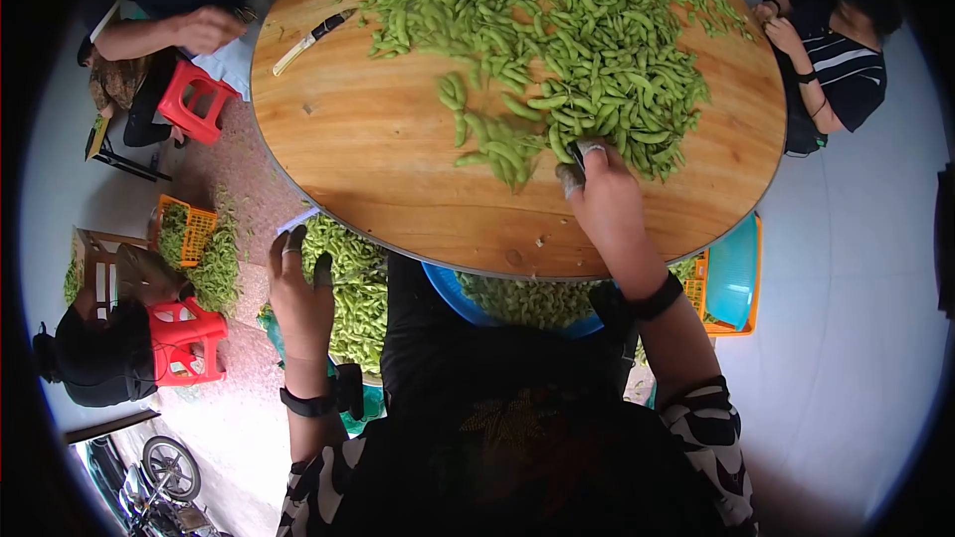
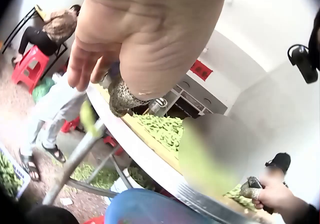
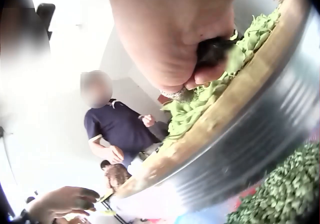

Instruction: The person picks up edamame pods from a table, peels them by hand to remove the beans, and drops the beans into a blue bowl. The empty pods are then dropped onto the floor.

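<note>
My right hand (image 1: pixel 609 201) grips a black handle (image 3: pixel 212 51) at the near edge of a heap of green soybean pods (image 1: pixel 597 60) on the round wooden table (image 1: pixel 348 139). The rest of that tool is hidden. Grey coverings wrap its thumb and a finger. Past the table's left rim hangs my left hand (image 1: pixel 301 298), fingers extended and thumb apart, over a container full of pods (image 1: pixel 356 328). Near its fingers in the left wrist view, a blurred green pod (image 2: pixel 89 119) is in the air. A few loose pods (image 1: pixel 497 144) lie left of my right hand.
A knife with a black handle (image 1: pixel 316 40) lies at the table's far left. Below the near rim stands a blue basin (image 1: pixel 448 293) of pods. An orange crate (image 1: pixel 753 283) is at right. Red stools (image 1: pixel 194 104) stand left. Other people are around the table.
</note>
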A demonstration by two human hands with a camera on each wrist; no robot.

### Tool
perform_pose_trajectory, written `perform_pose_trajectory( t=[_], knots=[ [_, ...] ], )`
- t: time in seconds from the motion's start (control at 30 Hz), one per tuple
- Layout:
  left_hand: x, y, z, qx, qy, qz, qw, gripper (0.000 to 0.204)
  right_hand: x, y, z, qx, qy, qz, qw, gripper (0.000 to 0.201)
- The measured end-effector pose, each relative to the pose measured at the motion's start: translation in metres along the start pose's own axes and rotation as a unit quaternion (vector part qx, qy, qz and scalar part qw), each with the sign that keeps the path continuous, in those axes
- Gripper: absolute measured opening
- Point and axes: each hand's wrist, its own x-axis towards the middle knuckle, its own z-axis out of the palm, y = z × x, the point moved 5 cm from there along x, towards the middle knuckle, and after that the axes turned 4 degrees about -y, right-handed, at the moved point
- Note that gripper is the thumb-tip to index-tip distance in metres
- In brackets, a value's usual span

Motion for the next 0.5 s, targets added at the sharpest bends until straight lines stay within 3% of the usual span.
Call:
perform_pose_trajectory(
  t=[0.13, 0.2, 0.23, 0.27, 0.33, 0.37, 0.43, 0.47, 0.5],
  knots=[
    [0.009, 0.075, 0.008, -0.111, -0.003, 0.112, 0.987, 0.027, 0.001, -0.001, -0.012, 0.048, 0.007, -0.03, 0.998, 0.026],
    [0.01, 0.113, 0.021, -0.213, -0.044, 0.208, 0.954, 0.026, -0.013, -0.007, -0.026, 0.177, -0.023, -0.043, 0.983, 0.026],
    [0.012, 0.132, 0.028, -0.26, -0.085, 0.232, 0.933, 0.026, -0.02, -0.012, -0.03, 0.261, -0.076, -0.012, 0.962, 0.025],
    [0.013, 0.148, 0.037, -0.3, -0.11, 0.274, 0.907, 0.031, -0.026, -0.019, -0.039, 0.263, -0.17, 0.01, 0.95, 0.025],
    [0.019, 0.18, 0.043, -0.327, -0.168, 0.305, 0.879, 0.029, -0.044, -0.02, -0.041, 0.327, -0.231, -0.023, 0.916, 0.025],
    [0.018, 0.18, 0.045, -0.329, -0.169, 0.304, 0.878, 0.029, -0.047, -0.021, -0.044, 0.377, -0.228, -0.02, 0.898, 0.025],
    [0.004, 0.18, 0.075, -0.424, -0.463, 0.219, 0.747, 0.025, -0.056, -0.018, -0.046, 0.409, -0.227, 0.025, 0.884, 0.027],
    [0.001, 0.178, 0.079, -0.423, -0.464, 0.219, 0.746, 0.025, -0.059, -0.016, -0.045, 0.444, -0.224, 0.07, 0.865, 0.029],
    [-0.001, 0.173, 0.084, -0.5, -0.475, 0.14, 0.71, 0.02, -0.062, -0.018, -0.044, 0.446, -0.223, 0.071, 0.864, 0.029]
  ],
)
